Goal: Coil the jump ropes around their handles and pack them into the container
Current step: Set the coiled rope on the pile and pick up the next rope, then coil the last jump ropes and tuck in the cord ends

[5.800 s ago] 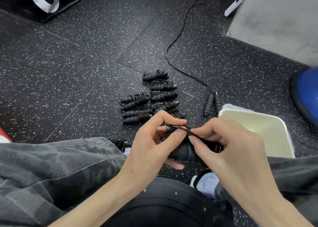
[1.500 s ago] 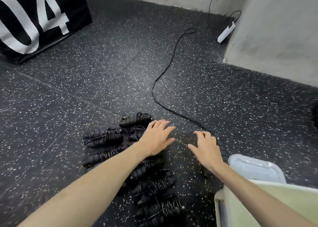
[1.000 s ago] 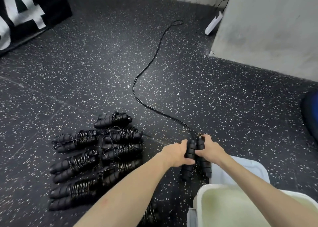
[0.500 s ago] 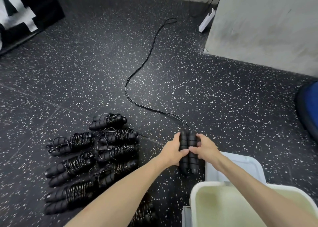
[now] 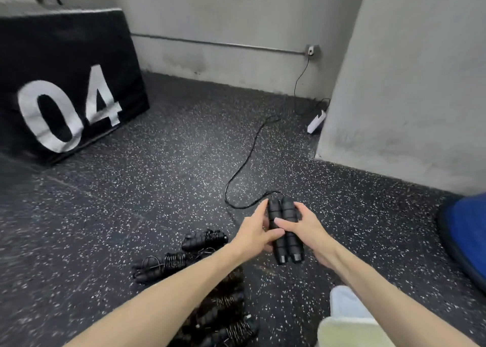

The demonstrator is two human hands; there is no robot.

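Note:
Two black foam jump rope handles [image 5: 285, 231] are held side by side above the floor. My left hand [image 5: 253, 232] grips them from the left and my right hand [image 5: 306, 228] from the right, thumb across the front. Their thin black rope [image 5: 243, 168] trails uncoiled over the floor toward the wall. Several coiled jump ropes [image 5: 181, 260] lie on the floor at lower left, partly hidden by my left forearm. The pale container [image 5: 349, 332] shows at the bottom right, with its lid [image 5: 344, 302] beside it.
A black box marked 04 [image 5: 65, 84] stands at the far left. A grey concrete pillar [image 5: 407, 84] rises at the right, with a white power strip [image 5: 317, 122] at its foot. A blue padded object [image 5: 465, 233] lies at the right edge.
Both hands have lifted the pair of handles off the floor and drawn them closer to me, pulling the rope along. The view has tilted up, showing the wall and the box.

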